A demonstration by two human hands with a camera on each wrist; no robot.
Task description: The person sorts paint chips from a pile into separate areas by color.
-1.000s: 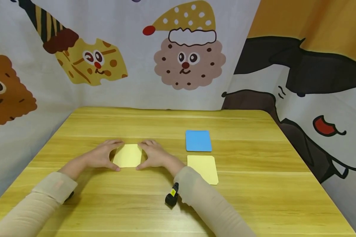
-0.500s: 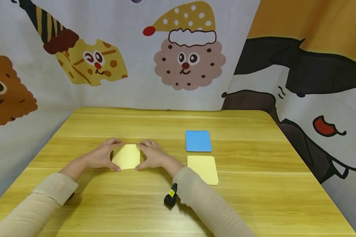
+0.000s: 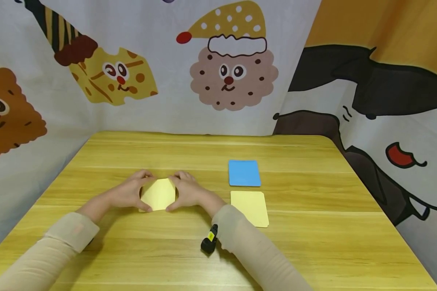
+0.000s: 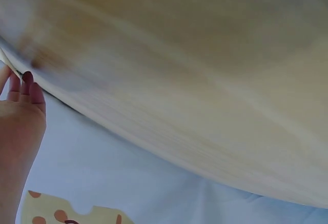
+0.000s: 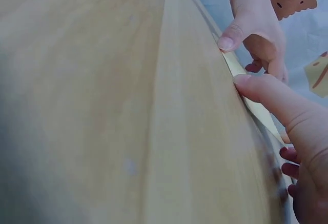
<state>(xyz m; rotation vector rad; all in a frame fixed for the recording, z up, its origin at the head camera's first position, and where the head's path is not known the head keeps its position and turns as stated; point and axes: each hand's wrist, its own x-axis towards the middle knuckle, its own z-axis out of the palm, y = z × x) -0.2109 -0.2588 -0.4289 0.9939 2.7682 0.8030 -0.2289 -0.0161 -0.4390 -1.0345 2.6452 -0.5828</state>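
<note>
Both hands working one yellow paper square on the wooden table

Left hand (image 3: 129,193) and right hand (image 3: 187,190) pinch the yellow paper square (image 3: 158,195) from either side, thumbs at its near edge, fingers curled over the far corners (it's lying flat, left of centre). A blue square (image 3: 244,173) and another yellow square (image 3: 249,207) sit well apart to the right on the table (image 3: 313,242).

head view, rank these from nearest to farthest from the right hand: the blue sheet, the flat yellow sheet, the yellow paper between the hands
1. The yellow paper between the hands: the right hand is touching it, on its left side.
2. The flat yellow sheet: lying on the table to the right of the hand, near the wrist.
3. The blue sheet: to the right and farther back, beyond the flat yellow sheet.
</note>
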